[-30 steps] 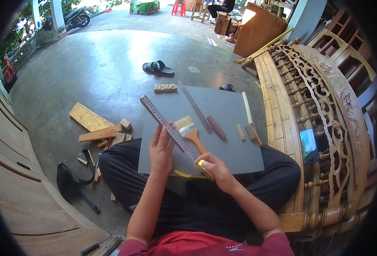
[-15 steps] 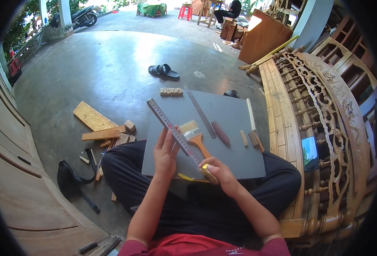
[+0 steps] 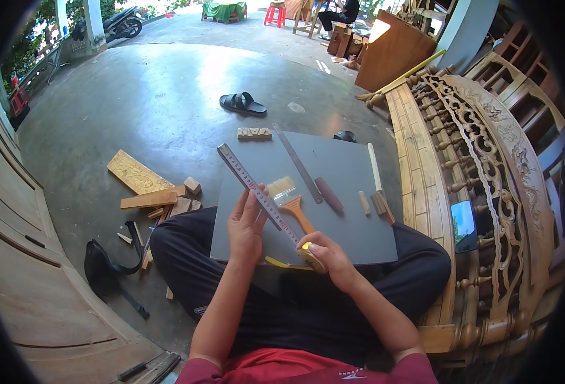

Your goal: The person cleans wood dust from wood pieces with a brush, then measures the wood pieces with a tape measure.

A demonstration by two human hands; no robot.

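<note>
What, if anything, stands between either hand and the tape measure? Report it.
Nothing visible: the right hand grips the tape measure by its case, and the left hand is at its extended blade.

Bare left hand (image 3: 245, 232): fingers pointing forward, pinching. Bare right hand (image 3: 329, 257): curled in grip, thumb uppermost. Bare forearms (image 3: 222, 313): extended.

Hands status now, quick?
Left hand: closed on the long, pale, number-marked tape blade.
Right hand: closed around the yellow, rounded tape-measure case.
</note>
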